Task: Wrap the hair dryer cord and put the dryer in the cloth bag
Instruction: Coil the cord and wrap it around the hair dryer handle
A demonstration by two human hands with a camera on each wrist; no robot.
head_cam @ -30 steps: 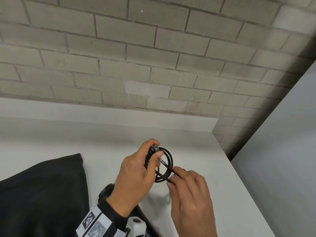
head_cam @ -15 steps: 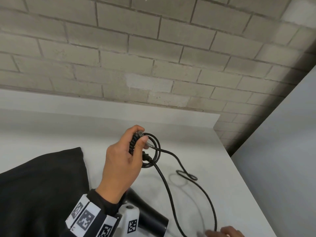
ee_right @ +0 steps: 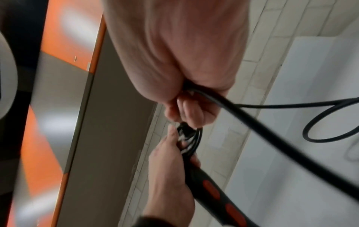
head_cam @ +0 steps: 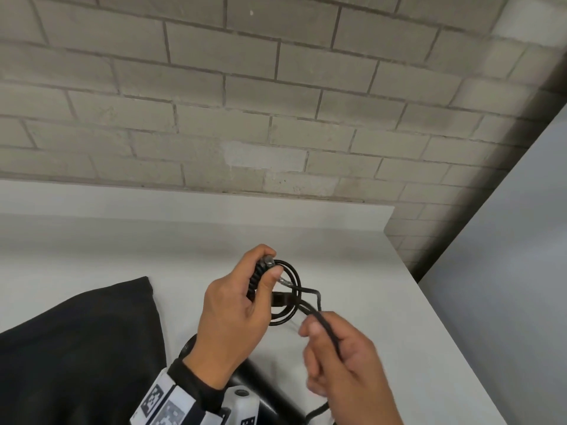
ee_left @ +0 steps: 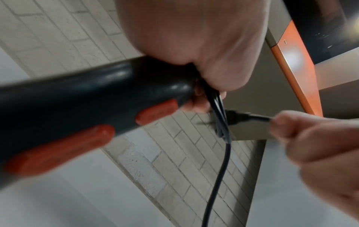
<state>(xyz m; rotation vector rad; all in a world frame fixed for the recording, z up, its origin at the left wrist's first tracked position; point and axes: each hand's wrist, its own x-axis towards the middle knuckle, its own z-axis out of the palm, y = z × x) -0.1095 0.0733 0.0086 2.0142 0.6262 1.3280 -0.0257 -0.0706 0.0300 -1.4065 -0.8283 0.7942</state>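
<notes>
Right hand [head_cam: 343,360] back from counter [head_cam: 383,302] edge, pinching thin black cord [head_cam: 325,325] at 4 o'clock of coil, left hand [head_cam: 233,314] still gripping black hair-dryer handle [ee_left: 87,98].

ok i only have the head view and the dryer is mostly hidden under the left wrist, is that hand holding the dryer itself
observer: yes, the left wrist view shows the left hand gripping the dryer handle end plus the cord coils
operator: slack past the right hand
observer: loose cord leaves the right hand and loops over the white table
operator: handle details
observer: two orange-red buttons
</notes>
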